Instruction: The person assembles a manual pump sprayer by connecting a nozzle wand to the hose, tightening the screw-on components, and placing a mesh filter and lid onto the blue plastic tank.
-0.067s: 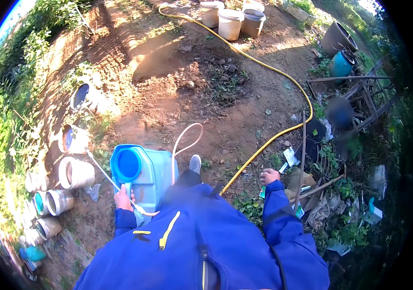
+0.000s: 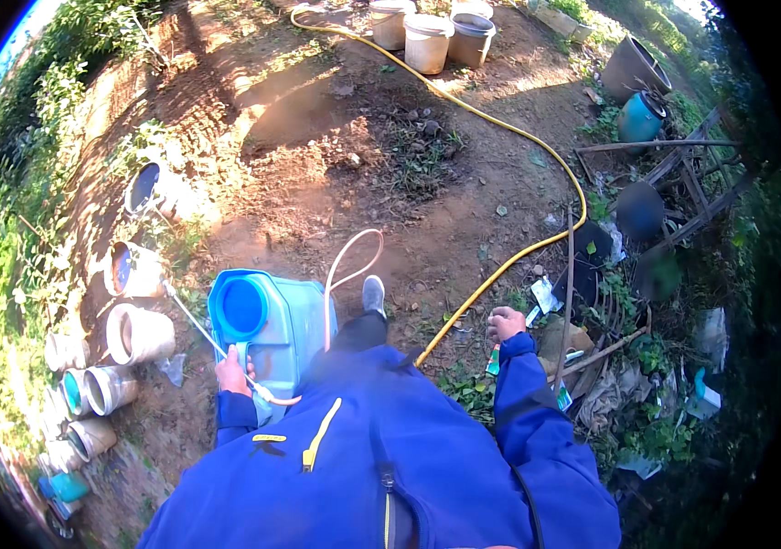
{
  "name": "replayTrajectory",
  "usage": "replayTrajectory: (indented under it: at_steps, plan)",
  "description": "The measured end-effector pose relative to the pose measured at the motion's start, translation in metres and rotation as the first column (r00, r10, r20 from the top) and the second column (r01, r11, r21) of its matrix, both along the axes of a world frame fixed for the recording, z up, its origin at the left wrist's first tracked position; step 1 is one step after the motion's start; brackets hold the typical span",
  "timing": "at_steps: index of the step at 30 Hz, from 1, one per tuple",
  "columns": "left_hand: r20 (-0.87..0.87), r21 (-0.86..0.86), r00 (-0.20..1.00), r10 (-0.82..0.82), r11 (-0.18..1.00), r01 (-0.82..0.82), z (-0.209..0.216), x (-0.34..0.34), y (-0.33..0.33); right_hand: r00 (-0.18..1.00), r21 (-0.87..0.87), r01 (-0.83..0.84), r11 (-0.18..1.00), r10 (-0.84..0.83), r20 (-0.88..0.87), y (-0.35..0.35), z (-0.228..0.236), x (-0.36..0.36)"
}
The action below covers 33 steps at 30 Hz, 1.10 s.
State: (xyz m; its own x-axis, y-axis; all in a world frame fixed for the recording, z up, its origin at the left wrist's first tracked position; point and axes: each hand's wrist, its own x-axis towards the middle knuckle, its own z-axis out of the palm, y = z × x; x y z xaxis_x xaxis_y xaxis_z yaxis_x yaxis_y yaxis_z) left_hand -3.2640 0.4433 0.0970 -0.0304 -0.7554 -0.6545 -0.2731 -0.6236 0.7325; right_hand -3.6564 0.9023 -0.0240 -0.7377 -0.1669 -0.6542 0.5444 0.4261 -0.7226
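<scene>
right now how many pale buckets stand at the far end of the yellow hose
3: pale buckets side by side at the top, left, middle, right, beside the yellow hose. More may be cut off above.

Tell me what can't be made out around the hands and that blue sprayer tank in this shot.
- Head view: the left hand grips the blue sprayer tank; its near side is hidden by the blue jacket.
- The right hand is closed; whether it holds anything is too small to tell.
- The yellow hose runs under the jacket; that end is hidden.
- The litter is too small to identify.
</scene>
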Motion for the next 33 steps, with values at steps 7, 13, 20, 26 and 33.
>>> replayTrajectory:
  at_steps: [7, 13, 20, 26, 33]
  plan:
    - [0.038, 0.097, 0.996, -0.078, 0.992, 0.074, -0.047, -0.109, -0.039, 0.998, 0.171, 0.002, 0.985, 0.009, -0.063, 0.033, 0.033, -0.083]
    - [0.102, 0.116, 0.991, -0.088, 0.990, 0.076, -0.077, -0.158, -0.074, 0.959, 0.678, -0.225, 0.700, 0.281, 0.028, 0.159, 0.028, -0.109]
    - [0.020, 0.216, 0.997, 0.068, 0.974, -0.071, -0.093, -0.219, -0.087, 0.877, 0.667, -0.451, 0.593, 0.432, 0.209, 0.239, -0.019, -0.091]
    - [-0.117, 0.330, 0.983, 0.143, 0.939, -0.097, -0.124, -0.263, -0.087, 0.667, 0.697, -0.639, 0.326, 0.686, 0.291, 0.249, -0.062, -0.025]
    - [-0.087, 0.234, 0.965, 0.245, 0.947, -0.220, -0.126, -0.309, -0.071, 0.805, 0.579, -0.581, 0.572, 0.511, 0.301, 0.203, -0.086, -0.116]
